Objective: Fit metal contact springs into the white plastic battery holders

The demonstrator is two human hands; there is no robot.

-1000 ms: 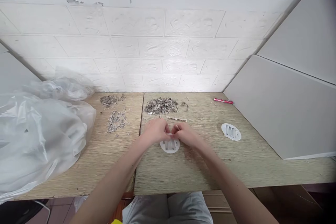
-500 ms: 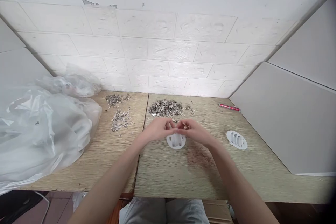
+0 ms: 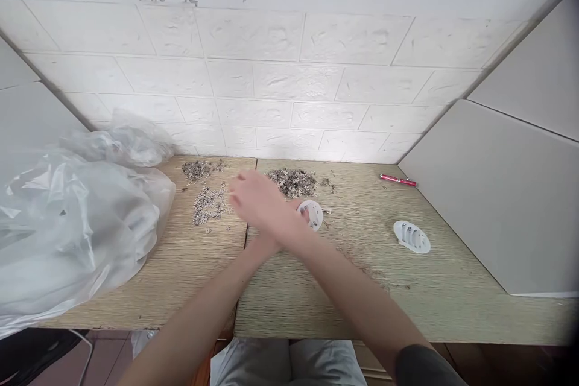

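My right arm crosses over my left forearm. At its end, my right hand (image 3: 256,196) hovers back-side up between the pile of tiny silvery parts (image 3: 208,205) and the pile of flat metal pieces (image 3: 294,183). Motion blurs its fingers, which point left and down, so I cannot tell whether they hold anything. Partly covered by the right wrist, my left hand (image 3: 296,205) grips a round white plastic piece (image 3: 313,210) with slots, a thumb or finger showing against its face. A small metal strip (image 3: 326,210) shows at that piece's right edge.
Another white slotted plastic piece (image 3: 411,237) lies to the right, with a red pen (image 3: 398,180) behind it. A darker small heap (image 3: 196,170) sits at the back left. Large clear plastic bags (image 3: 90,223) fill the left side. A grey panel (image 3: 497,193) borders the right.
My right hand has left the white piece and swung left across my left arm, toward the tiny parts. My left hand keeps the white piece, now farther back, slightly right and tilted.
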